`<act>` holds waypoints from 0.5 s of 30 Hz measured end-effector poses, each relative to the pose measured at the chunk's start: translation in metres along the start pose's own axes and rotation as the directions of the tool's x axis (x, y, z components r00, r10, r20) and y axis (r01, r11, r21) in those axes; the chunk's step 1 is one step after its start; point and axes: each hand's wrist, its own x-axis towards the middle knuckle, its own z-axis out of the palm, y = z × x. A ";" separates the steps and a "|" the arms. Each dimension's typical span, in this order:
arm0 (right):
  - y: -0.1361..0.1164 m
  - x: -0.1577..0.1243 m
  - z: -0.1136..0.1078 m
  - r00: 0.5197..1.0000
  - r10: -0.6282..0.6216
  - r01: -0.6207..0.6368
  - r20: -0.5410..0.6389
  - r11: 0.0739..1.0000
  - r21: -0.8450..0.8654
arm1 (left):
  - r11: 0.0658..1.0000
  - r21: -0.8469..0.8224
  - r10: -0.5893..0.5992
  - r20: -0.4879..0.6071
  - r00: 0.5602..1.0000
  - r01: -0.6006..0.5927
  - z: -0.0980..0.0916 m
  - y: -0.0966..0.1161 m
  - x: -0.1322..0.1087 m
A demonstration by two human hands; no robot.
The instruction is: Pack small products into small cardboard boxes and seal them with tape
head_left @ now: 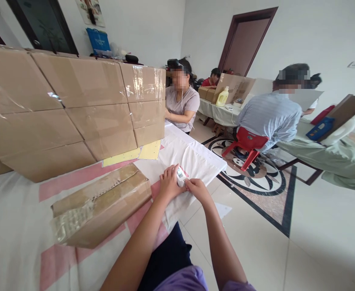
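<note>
Near the edge of the cloth-covered table [209,161], my left hand [169,182] is wrapped round a small white device [181,176] with a little greenish-grey window on it. My right hand [197,190] is closed in a pinch at the device's lower right end; its fingertips are too small to make out fully. A brown cardboard box [104,202] with clear tape over its near end lies on the table to the left of my hands.
Taped cardboard boxes [101,89] form a wall across the table's far left, beside yellow sheets [150,150]. Beyond it sits a person [183,101]. To the right, another person [268,109] sits on a red chair [250,141] at a green-covered table [337,161].
</note>
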 end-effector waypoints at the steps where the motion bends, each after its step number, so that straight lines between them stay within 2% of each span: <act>1: 0.001 0.000 0.000 1.000 -0.011 0.011 0.001 1.000 0.010 | 1.000 -0.001 0.001 0.000 1.000 -0.001 0.000 0.000 0.000; 8: 0.004 -0.001 -0.001 0.998 -0.055 0.053 0.027 0.997 0.064 | 1.000 -0.016 0.023 -0.025 0.999 -0.023 0.001 -0.002 -0.001; 15: 0.007 -0.001 0.003 0.999 -0.030 0.031 -0.017 0.996 0.088 | 0.999 -0.038 -0.003 -0.007 1.000 0.003 0.000 -0.001 -0.001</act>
